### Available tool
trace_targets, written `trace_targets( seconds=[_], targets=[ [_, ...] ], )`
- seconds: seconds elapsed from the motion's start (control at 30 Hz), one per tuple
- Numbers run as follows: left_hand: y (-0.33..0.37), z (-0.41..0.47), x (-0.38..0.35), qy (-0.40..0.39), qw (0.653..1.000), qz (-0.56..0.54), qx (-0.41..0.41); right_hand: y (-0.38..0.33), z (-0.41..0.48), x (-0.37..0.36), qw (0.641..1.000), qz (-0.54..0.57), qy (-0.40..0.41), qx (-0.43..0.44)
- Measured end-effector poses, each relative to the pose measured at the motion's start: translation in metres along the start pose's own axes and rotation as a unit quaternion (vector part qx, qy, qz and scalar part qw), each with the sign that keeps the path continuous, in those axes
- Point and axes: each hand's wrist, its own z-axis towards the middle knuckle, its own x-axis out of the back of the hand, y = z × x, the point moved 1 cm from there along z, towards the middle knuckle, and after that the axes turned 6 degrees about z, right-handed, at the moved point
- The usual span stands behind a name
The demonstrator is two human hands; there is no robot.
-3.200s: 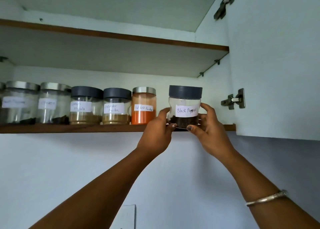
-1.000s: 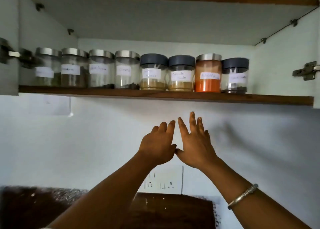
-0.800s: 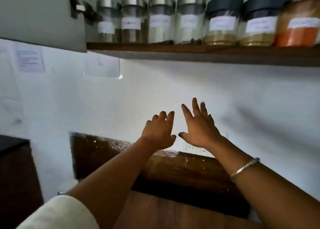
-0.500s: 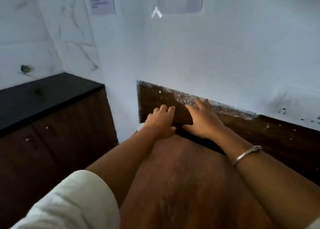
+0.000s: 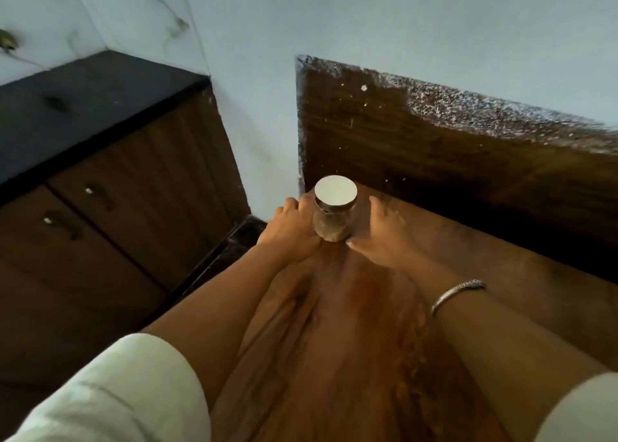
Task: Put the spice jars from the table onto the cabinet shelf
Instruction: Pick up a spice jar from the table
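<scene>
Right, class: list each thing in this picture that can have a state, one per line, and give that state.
jar: upright on the table, lid on.
left hand: fingers curled round the jar's left side.
right hand: thumb at the jar's base, fingers alongside; grip unclear.
cupboard: shut.

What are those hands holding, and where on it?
A silver-lidded spice jar, standing on the table. The left hand wraps its glass side; the right hand touches its base by the thumb, grip unclear.
</scene>
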Motion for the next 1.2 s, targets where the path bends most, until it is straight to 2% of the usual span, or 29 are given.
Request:
trace_targets(
  seconds=[0.2,0.4,0.6,0.83,0.97,1.2],
  targets=[
    [-0.008,0.035,-0.029,-0.020,0.999,-0.041,0.006,0.012,0.034,-0.032,0.996,0.078,-0.006,-0.041],
    [-0.004,0.040,-0.047,-0.056,0.987,-0.150,-0.004,0.011,0.047,-0.056,0.986,0.164,0.020,-0.023],
    [0.002,0.029,-0.042,-0.039,0.985,-0.166,-0.005,0.012,0.038,-0.052,0.980,0.190,0.051,0.007],
    [0.040,-0.009,-0.025,-0.007,0.982,-0.188,0.001,0.017,-0.006,-0.019,0.976,0.195,0.085,0.042],
    [0.081,-0.047,-0.009,0.021,0.979,-0.204,-0.019,0.026,-0.048,0.013,0.978,0.176,0.107,0.033],
    [0.166,-0.118,0.013,0.085,0.952,-0.289,-0.061,0.051,-0.149,0.083,0.966,0.198,0.168,0.008]
  ],
)
